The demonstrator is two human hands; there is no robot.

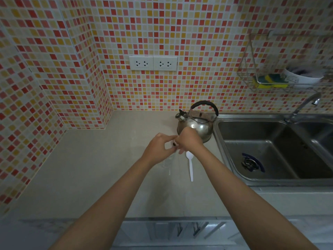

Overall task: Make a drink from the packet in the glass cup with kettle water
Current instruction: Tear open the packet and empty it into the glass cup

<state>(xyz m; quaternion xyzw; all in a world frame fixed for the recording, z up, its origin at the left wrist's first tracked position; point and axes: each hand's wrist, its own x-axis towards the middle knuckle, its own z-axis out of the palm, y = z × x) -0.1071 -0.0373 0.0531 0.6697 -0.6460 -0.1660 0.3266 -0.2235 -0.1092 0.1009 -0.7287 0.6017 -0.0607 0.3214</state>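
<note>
Both arms reach in from the bottom edge, hands meeting over the pale countertop [86, 168]. Left hand [158, 149] and right hand [189, 140] are pinched together on a small packet [173, 143]; only a sliver of white with a dark patch shows between the fingertips, the rest covered by the fingers, so its print cannot be read. Directly below the hands stands the glass cup [168, 162], clear and faint against the counter, its upper part hidden behind the left hand; whether anything is in it cannot be told. A white plastic spoon [190, 167] lies flat on the counter just right of the cup, bowl toward the wall and partly under the right wrist. The steel kettle [195, 124] with black handle sits behind the hands, beside the sink [261, 147]; its lower front is masked by the right hand. Faucet [304, 105] and wire rack [281, 82] holding a sponge and a bowl run to the right edge, blurred. Double wall socket [153, 63] sits above on mosaic tile.
</note>
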